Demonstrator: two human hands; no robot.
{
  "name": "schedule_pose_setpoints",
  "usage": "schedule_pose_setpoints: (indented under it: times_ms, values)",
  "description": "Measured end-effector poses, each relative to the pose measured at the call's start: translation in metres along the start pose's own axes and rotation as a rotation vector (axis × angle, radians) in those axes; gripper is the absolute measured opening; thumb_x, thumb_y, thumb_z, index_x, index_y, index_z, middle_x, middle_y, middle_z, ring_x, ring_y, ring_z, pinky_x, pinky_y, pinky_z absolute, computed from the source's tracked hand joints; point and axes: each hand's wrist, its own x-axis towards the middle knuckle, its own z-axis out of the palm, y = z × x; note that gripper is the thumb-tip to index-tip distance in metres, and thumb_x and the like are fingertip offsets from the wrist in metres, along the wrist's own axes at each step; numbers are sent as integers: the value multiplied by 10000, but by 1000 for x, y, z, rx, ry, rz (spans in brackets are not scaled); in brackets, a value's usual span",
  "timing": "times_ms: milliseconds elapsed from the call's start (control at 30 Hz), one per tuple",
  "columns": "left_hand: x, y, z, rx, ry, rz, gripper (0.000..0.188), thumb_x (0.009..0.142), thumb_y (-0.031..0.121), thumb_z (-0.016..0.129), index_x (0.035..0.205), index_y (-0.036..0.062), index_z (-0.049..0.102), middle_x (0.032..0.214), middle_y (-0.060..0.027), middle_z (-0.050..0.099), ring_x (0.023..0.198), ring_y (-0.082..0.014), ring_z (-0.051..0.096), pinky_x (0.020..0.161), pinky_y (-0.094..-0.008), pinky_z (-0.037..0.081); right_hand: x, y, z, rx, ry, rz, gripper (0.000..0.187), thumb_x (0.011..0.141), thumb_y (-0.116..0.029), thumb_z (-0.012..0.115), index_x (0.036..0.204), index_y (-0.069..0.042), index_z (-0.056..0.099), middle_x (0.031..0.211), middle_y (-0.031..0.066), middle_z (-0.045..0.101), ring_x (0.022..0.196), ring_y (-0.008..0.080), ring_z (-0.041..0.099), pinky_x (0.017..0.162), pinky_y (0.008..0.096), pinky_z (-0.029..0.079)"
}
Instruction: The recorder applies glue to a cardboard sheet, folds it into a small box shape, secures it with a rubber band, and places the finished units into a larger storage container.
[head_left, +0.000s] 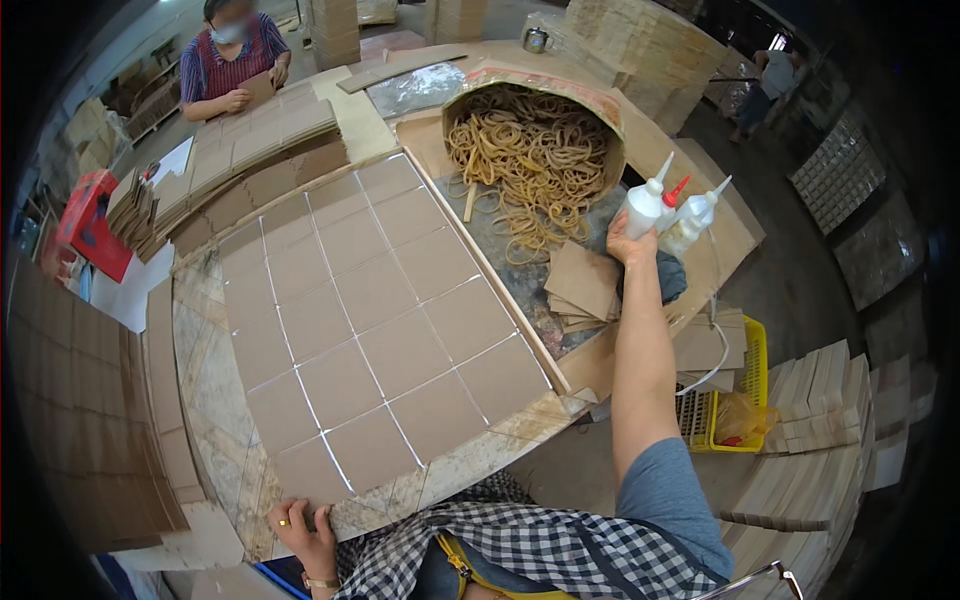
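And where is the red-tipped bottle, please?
In the head view's upper right, the red-tipped bottle is between two white-tipped bottles, beside the right hand.

Smooth plastic bottle, matt cardboard sheets

We hold our bare right forearm well forward, our bare right hand curled in a grasp; our bare left hand rests near our body, fingers bent, thumb apart.
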Motion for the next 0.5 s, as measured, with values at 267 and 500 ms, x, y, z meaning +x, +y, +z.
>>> schedule_pose_setpoints:
  times_ms: [267,500]
  values:
    - [7,-6,-19,-44,-121,32,327,715,75,735,982,19,556,1017,-152,508,963,-332,482,816,-421,409,-33,3,-10,-159,-8,-73,716,930,-610,211,1120,0,534,994,130,641,810,240,629,560,303,546]
    - [-19,1,-10,89,129,-138,223,789,43,671,972,-6,553,986,-172,501,925,-338,490,819,-415,412,-192,70,-34,-1399,-215,-912,287,924,-260,576,756,-28,605,603,56,584,470,136,548,443,217,432]
